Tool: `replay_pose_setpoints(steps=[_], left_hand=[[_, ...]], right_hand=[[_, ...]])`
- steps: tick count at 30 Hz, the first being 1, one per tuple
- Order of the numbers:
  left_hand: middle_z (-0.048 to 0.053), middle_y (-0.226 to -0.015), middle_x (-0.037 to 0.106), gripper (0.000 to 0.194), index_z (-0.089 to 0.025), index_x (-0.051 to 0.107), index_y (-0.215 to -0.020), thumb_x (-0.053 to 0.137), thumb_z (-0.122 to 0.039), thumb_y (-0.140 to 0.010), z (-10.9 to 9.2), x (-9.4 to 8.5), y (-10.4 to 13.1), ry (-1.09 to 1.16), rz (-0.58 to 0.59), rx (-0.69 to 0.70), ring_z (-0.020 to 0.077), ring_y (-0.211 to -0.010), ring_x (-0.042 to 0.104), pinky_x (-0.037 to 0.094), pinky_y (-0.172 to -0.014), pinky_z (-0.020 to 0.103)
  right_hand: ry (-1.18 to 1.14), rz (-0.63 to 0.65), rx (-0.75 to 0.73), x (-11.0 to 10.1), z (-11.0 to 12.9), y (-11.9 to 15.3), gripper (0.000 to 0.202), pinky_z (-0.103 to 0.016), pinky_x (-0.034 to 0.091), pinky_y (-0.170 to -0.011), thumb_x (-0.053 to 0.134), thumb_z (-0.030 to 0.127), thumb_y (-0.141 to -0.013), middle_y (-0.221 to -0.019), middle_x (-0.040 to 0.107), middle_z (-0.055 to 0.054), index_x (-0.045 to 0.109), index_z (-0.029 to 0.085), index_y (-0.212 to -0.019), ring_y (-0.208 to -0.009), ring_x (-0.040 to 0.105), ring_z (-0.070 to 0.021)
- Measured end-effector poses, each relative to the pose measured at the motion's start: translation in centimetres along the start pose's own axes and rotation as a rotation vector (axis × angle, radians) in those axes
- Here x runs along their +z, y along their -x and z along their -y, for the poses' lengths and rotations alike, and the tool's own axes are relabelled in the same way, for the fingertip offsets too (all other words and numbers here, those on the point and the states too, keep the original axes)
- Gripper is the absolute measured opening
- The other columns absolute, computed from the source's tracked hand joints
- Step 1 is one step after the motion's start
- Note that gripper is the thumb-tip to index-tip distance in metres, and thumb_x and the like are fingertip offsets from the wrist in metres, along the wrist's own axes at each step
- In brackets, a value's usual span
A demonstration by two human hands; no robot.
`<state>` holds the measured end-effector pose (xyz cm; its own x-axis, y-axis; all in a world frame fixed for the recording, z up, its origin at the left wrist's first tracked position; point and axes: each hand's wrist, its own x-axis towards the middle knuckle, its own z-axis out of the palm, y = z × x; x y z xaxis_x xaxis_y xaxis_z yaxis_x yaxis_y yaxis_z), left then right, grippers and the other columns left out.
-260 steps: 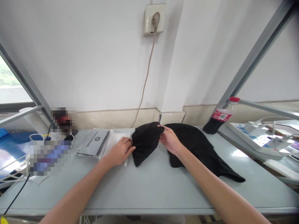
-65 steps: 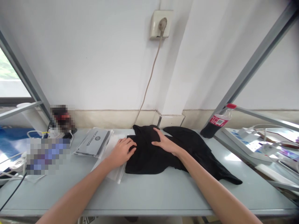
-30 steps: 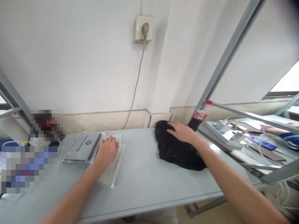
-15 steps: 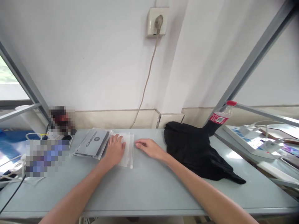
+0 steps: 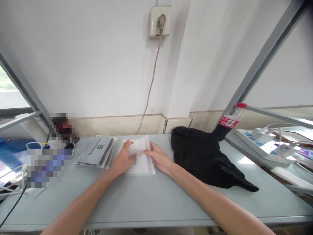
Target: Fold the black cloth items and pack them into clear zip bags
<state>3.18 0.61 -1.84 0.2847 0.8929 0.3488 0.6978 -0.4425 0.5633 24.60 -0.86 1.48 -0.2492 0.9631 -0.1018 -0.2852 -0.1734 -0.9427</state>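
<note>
Head view: a translucent bag (image 5: 146,165) is seen flat on the desk (image 5: 146,202), just below the frame's centre, between the two hands. Its right edge is pinched by the right hand (image 5: 160,159), thumb on top. Its left side is covered by the left hand (image 5: 124,160), fingers spread; whether anything is gripped there cannot be told. Packets (image 5: 97,150) are stacked left of centre; black cloth (image 5: 202,156) is spread at right, near a bottle (image 5: 229,122).
</note>
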Motion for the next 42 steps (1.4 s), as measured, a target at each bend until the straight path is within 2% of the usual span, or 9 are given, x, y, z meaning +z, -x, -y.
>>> replay_pose_setpoints(steps=[5,10,14,16,24,28,33,38,42], left_hand=[[0.016,-0.161,0.041,0.052,-0.023,0.042,-0.146,0.059,-0.028,-0.098,0.2,0.5,-0.4,0.103,-0.020,0.003,0.0261,-0.152,0.039,0.040,-0.121,0.046],[0.024,-0.160,0.042,0.086,-0.017,0.034,-0.151,0.078,-0.048,-0.085,-0.2,-0.2,-1.2,0.181,-0.241,-0.224,0.0386,-0.150,0.041,0.037,-0.120,0.059],[0.015,-0.127,0.070,0.042,-0.019,0.052,-0.129,0.055,-0.051,-0.101,-2.6,-1.6,-0.7,0.443,-0.124,-0.135,0.0280,-0.115,0.070,0.057,-0.098,0.044],[0.013,-0.121,0.071,0.035,-0.021,0.052,-0.125,0.046,-0.049,-0.106,-4.1,-1.8,0.0,0.430,-0.235,-0.084,0.0260,-0.111,0.070,0.057,-0.096,0.042],[0.012,-0.129,0.070,0.036,-0.021,0.050,-0.136,0.036,-0.039,-0.108,-3.6,-0.5,-0.3,0.298,-0.191,-0.165,0.0266,-0.122,0.067,0.056,-0.100,0.041],[0.014,-0.106,0.076,0.045,-0.014,0.042,-0.146,0.043,-0.029,-0.103,-1.2,-1.6,-0.8,-0.004,-0.143,-0.261,0.0293,-0.097,0.075,0.058,-0.087,0.043],[0.016,-0.087,0.073,0.055,-0.007,0.040,-0.151,0.043,-0.021,-0.098,-0.9,-3.0,0.4,-0.636,0.062,-0.271,0.0331,-0.077,0.074,0.057,-0.074,0.042],[0.020,-0.111,0.068,0.037,-0.016,0.061,-0.128,0.036,-0.022,-0.102,-2.8,-5.3,0.5,-0.870,-0.062,-0.164,0.0343,-0.098,0.067,0.056,-0.075,0.040],[0.027,-0.122,0.064,0.035,-0.012,0.065,-0.120,0.038,-0.024,-0.102,-2.4,-7.3,0.1,-0.947,-0.134,-0.212,0.0432,-0.114,0.059,0.051,-0.090,0.058]], right_hand=[[0.094,0.014,-0.041,-0.1,-0.2,-0.1,0.034,-0.045,0.060,-0.087,0.078,0.033,-0.076,-0.106,0.079,-0.010,0.068,0.021,-0.106,-0.098,0.075,-0.0310],[0.273,-0.066,-0.301,-0.3,0.2,-0.4,0.038,-0.046,0.058,-0.094,0.071,0.045,-0.085,-0.115,0.075,-0.008,0.064,0.024,-0.116,-0.107,0.070,-0.0299],[0.480,-0.135,-0.564,-0.3,0.7,0.6,0.045,-0.047,0.050,-0.108,0.060,0.052,-0.097,-0.130,0.065,-0.011,0.050,0.027,-0.132,-0.122,0.062,-0.0303],[0.563,-0.195,-0.642,-0.2,0.6,0.9,0.046,-0.047,0.046,-0.113,0.058,0.054,-0.099,-0.133,0.059,-0.013,0.046,0.027,-0.133,-0.126,0.058,-0.0310],[0.605,-0.144,-0.419,-0.9,-1.6,-1.3,0.046,-0.044,0.052,-0.098,0.047,0.063,-0.101,-0.114,0.067,-0.008,0.048,0.026,-0.128,-0.108,0.065,-0.0271],[0.690,-0.160,-0.301,-1.7,-1.8,-1.9,0.037,-0.035,0.052,-0.065,0.047,0.056,-0.100,-0.084,0.070,-0.001,0.056,0.024,-0.118,-0.065,0.062,-0.0205],[1.000,-0.082,-0.286,-2.0,-1.4,-1.6,0.020,-0.033,0.049,-0.075,0.055,0.037,-0.097,-0.085,0.076,-0.002,0.069,0.025,-0.105,-0.075,0.067,-0.0207],[1.024,-0.076,-0.344,-1.6,-1.0,-1.1,0.023,-0.035,0.048,-0.083,0.053,0.037,-0.099,-0.099,0.078,-0.003,0.073,0.026,-0.101,-0.089,0.070,-0.0230],[0.996,-0.055,-0.330,-1.4,-0.8,-1.0,0.024,-0.032,0.048,-0.077,0.052,0.038,-0.100,-0.095,0.077,-0.003,0.072,0.025,-0.097,-0.080,0.068,-0.0206]])
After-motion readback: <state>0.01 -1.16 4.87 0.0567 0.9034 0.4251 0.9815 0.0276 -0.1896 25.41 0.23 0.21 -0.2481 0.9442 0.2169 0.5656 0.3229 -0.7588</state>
